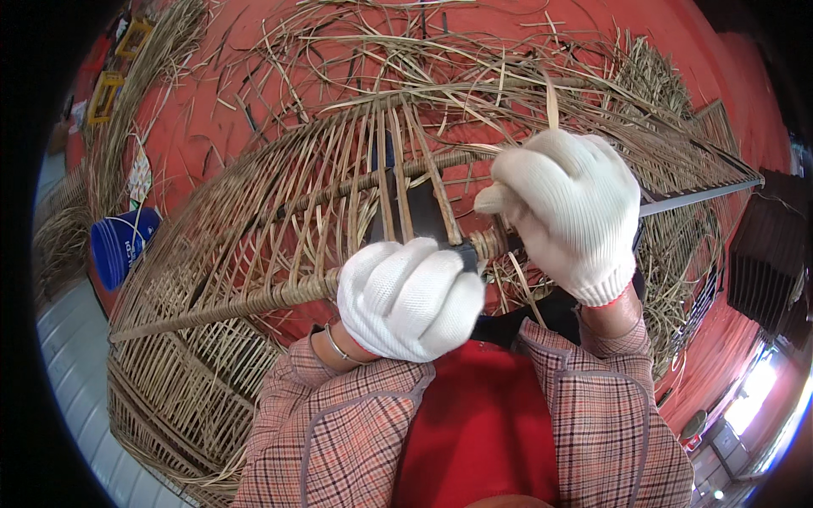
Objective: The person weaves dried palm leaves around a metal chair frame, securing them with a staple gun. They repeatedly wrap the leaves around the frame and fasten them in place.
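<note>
While both gloved grips close, left hand (411,298) clutching basket rim (254,302), right hand (567,212) pinching strip (551,103)

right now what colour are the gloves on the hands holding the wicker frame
White knit, on both the left hand and right hand; the head view shows them gripping the wicker frame.

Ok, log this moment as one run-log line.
left hand: gloved, gripping wrapped rim of wicker frame | right hand: gloved, pinching cane strip at rim | loose strips on red floor
</note>
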`<state>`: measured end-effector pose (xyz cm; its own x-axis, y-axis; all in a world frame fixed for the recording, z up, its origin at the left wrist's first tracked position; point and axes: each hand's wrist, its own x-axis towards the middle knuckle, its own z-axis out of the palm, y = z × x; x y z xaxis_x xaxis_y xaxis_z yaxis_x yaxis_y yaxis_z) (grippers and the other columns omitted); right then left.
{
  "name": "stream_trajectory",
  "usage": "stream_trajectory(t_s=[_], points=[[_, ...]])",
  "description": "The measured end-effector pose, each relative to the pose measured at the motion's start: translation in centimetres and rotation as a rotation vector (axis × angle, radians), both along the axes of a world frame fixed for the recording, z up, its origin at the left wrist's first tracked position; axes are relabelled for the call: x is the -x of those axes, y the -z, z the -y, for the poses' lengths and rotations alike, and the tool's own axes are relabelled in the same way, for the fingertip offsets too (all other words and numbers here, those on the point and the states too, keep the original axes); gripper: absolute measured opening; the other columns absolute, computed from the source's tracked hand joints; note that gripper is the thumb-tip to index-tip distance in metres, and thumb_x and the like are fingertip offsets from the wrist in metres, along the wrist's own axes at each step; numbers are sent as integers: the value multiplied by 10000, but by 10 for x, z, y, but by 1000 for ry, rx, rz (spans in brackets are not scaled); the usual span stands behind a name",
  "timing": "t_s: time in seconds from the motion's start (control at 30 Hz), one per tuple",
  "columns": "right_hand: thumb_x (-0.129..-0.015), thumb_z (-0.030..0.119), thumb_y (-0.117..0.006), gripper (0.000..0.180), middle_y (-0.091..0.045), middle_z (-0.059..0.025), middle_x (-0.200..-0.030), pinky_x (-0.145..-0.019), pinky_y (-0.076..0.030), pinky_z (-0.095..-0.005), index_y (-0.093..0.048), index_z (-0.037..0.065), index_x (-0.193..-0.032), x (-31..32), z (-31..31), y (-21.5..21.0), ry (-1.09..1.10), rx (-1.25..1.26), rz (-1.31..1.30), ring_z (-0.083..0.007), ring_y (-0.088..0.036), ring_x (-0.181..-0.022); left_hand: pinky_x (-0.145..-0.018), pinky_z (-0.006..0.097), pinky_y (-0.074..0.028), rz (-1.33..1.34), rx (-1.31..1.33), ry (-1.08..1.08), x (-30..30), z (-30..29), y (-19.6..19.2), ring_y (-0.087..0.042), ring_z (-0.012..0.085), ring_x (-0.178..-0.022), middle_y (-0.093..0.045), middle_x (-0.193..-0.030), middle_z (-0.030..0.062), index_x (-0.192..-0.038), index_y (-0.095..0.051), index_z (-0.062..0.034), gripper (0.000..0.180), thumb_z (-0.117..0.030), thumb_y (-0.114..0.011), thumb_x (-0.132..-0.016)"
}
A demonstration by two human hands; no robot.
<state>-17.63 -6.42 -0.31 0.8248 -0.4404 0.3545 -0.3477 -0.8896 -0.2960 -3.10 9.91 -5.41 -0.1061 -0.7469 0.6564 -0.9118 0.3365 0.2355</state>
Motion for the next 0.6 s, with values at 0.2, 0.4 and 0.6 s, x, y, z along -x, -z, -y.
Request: stream_trajectory(t_s=[0.2, 0.4, 0.6], points=[[-763, 316, -796, 229, -630, -55, -777, -644, -495, -417, -699, 131, -857, -10, 7, -3, 45, -160, -233, -308, -642, -722, -791, 302, -436, 254, 54, -169, 8, 7, 0, -551, 155, -950, -626, -1113, -29, -1179, -703, -235, 287, -288, -669, -898], [-789, 315, -770, 216, -642, -62, -807, -672, -510, -438, -698, 132, -879, -17, 21, 0, -45, -240, -360, -326, -656, -761, -720, 295, -431, 231, -47, -151, 10, 8, -3, -548, 142, -911, -609, -1084, -26, -1150, -740, -238, 270, -256, -631, -904], [-822, 294, -723, 200, -696, -97, -930, -712, -556, -426, -702, 111, -899, -19, 29, 4, -90, -179, -184, -337, -680, -798, -634, 279, -407, 289, 35, -155, 7, 16, -3, -551, 138, -831, -602, -1056, -15, -1145, -750, -201, 276, -242, -685, -880]])
